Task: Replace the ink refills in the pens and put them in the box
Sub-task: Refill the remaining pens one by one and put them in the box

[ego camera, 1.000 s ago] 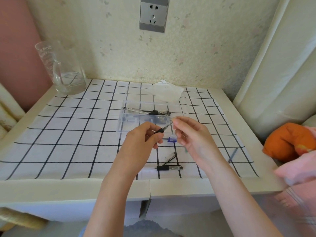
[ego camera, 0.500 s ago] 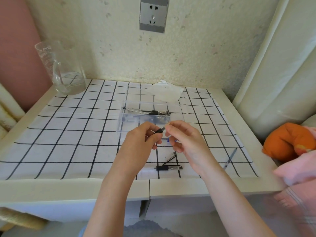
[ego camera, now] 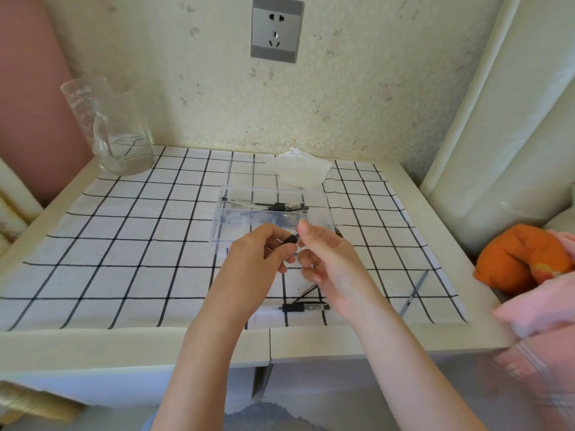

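A black pen piece (ego camera: 290,238) sits between the person's two hands, just in front of the near wall of the clear plastic box (ego camera: 217,227) and above the checked cloth. The left hand (ego camera: 258,253) is curled closed, thumb and forefinger pinching the dark piece at its near end. The right hand (ego camera: 326,256) meets it from the other side, its fingertips (ego camera: 303,228) pressed together at the piece's far tip; whether they grip a separate part there cannot be told, since the fingers hide it. The remaining fingers of the right hand are loosely bent below.

Inside the box lies a finished pen (ego camera: 280,207) with a clear barrel and black grip, running left to right along the far side. A second, fainter length shows nearer the middle of the box, too blurred to name.

On the cloth close to the table's front edge, just below the right wrist, lies another pen (ego camera: 303,307) with a black end and clear body, and beside it a thin black refill (ego camera: 306,292) slants upward under the hand. Well to the right a grey refill (ego camera: 415,290) lies at an angle on the grid cloth (ego camera: 124,244).

Behind the box rests a crumpled clear wrapper (ego camera: 300,169). A glass measuring jug (ego camera: 109,129) stands at the far left corner of the table (ego camera: 155,346). A grey wall socket (ego camera: 277,29) is mounted above, and an orange cushion (ego camera: 522,256) lies off the right edge.
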`<state>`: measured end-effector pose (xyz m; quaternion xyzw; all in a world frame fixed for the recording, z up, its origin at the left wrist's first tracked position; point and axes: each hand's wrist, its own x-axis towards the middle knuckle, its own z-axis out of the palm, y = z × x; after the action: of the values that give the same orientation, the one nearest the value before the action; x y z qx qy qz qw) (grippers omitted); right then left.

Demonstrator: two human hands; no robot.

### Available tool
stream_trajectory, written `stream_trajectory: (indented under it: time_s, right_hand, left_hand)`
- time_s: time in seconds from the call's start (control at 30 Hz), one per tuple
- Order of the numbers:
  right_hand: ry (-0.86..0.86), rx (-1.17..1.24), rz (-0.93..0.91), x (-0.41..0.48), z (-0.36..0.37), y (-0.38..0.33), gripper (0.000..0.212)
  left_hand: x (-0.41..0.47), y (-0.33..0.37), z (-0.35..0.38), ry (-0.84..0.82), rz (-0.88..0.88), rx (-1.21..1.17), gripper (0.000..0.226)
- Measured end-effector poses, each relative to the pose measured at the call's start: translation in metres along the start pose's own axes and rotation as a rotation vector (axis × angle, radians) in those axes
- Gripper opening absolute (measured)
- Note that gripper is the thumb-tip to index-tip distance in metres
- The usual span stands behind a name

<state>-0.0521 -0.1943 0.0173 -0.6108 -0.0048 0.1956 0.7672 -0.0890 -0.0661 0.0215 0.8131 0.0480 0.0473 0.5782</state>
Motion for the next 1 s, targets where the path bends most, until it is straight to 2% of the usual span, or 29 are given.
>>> stream_trajectory:
  time_s: [0.07, 0.23, 0.4, 0.53, 0.57, 0.67, 0.73, 0.9, 1.0]
  right_hand:
    - [-0.02, 0.058, -0.014, -0.001, -0.0004, 0.0017, 0.043]
    - [-0.015, 0.105, -0.002, -0.0026, -0.003, 0.0037, 0.013]
    - [-0.025, 0.122, 0.01, -0.003, 0.0004, 0.0006, 0.036]
    - [-0.032, 0.138, 0.024, -0.0026, -0.0009, 0.0013, 0.012]
    - [-0.031, 0.118, 0.034, -0.0024, -0.0004, 0.0016, 0.013]
    - [-0.033, 0.11, 0.053, -0.0033, 0.0027, 0.0009, 0.039]
    - [-0.041, 0.166, 0.04, -0.0036, 0.0013, 0.0008, 0.047]
    - [-0.047, 0.164, 0.041, -0.0025, -0.0042, 0.0027, 0.018]
    - [-0.037, 0.115, 0.055, -0.0021, -0.0015, 0.0026, 0.041]
  left_hand:
    - [0.0003, 0.0, -0.0008, 0.002, -0.001, 0.002, 0.006]
    - [0.0004, -0.0009, -0.001, 0.0, -0.007, -0.01, 0.007]
    - [0.0002, -0.0007, -0.0011, 0.005, -0.006, -0.005, 0.006]
    - [0.0001, 0.0001, -0.0016, 0.002, -0.008, -0.005, 0.006]
    - [-0.0004, 0.0006, -0.0013, -0.004, -0.008, -0.002, 0.006]
    - [-0.0008, 0.0014, -0.0005, -0.007, -0.001, 0.004, 0.006]
    - [-0.0004, 0.0015, -0.0011, 0.002, -0.003, 0.0, 0.006]
    - [-0.0002, 0.0006, -0.0019, 0.003, -0.003, -0.004, 0.005]
    - [-0.0008, 0.0012, -0.0013, -0.004, -0.002, -0.003, 0.005]
